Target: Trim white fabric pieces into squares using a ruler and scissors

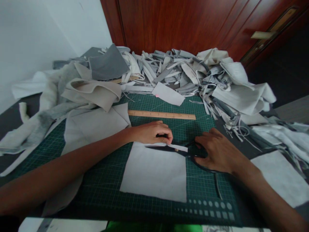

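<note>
Black-bladed scissors (169, 149) are held in the curled right hand (217, 151), blades lying across the top of a white fabric square (152, 174) on a green cutting mat (202, 190). The fabric's edge seems pinched by the left hand (152, 132). Wooden ruler (161, 114) markings are too small to read.

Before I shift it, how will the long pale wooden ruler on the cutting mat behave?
The long pale wooden ruler likely feels stiff and light, being a thin strip. Lying flat, it seems unlikely to roll or tip, though it may slide on the green cutting mat.
</note>
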{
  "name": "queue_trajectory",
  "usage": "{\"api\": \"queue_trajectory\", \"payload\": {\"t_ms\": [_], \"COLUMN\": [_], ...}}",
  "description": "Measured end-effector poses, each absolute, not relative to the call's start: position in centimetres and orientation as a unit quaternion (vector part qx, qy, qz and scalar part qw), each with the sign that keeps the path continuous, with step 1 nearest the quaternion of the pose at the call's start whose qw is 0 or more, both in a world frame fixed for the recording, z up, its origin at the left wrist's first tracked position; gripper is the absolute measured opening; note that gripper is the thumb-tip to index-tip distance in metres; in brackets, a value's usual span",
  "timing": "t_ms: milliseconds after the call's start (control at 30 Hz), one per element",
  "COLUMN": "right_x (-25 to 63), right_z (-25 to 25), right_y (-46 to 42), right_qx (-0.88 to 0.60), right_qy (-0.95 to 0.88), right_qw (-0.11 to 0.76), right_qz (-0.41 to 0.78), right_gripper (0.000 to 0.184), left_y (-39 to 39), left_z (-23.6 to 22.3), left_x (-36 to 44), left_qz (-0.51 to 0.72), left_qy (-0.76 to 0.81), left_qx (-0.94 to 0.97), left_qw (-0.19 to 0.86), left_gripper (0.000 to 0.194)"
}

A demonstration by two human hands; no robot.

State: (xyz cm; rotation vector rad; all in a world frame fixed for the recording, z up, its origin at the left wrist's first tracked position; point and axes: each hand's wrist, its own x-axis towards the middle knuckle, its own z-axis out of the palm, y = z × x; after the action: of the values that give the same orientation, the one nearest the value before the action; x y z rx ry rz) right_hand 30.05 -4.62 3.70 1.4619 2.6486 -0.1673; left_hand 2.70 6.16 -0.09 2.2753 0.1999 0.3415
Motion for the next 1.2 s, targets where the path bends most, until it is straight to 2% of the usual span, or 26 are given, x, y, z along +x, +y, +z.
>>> {"api": "queue_trajectory", "payload": {"t_ms": [200,467,633,833,1200], "right_x": [30.3,30.5,30.5,30.6,30.8], "right_z": [3.4,3.3,3.4,3.5,3.4], "right_y": [-4.9,-4.9,-4.8,-4.7,-4.5], "right_qx": [0.474,0.473,0.47,0.473,0.465], "right_qy": [0.878,0.879,0.88,0.878,0.883], "right_qw": [0.046,0.033,0.032,0.039,0.033], "right_qz": [-0.042,-0.048,-0.062,-0.061,-0.055], "right_gripper": [0.025,0.026,0.025,0.027,0.028], "left_y": [6.4,6.2,6.4,6.8,6.7], "left_z": [1.3,3.7,2.9,1.9,1.2], "left_x": [1.8,0.6,0.9,0.9,0.9], "left_qz": [0.101,0.004,0.026,0.035,0.075], "left_qy": [0.086,0.115,0.09,0.099,0.099], "left_qx": [0.895,0.922,0.911,0.914,0.889], "left_qw": [0.427,0.371,0.403,0.392,0.44], "left_gripper": [0.009,0.004,0.01,0.013,0.013]}}
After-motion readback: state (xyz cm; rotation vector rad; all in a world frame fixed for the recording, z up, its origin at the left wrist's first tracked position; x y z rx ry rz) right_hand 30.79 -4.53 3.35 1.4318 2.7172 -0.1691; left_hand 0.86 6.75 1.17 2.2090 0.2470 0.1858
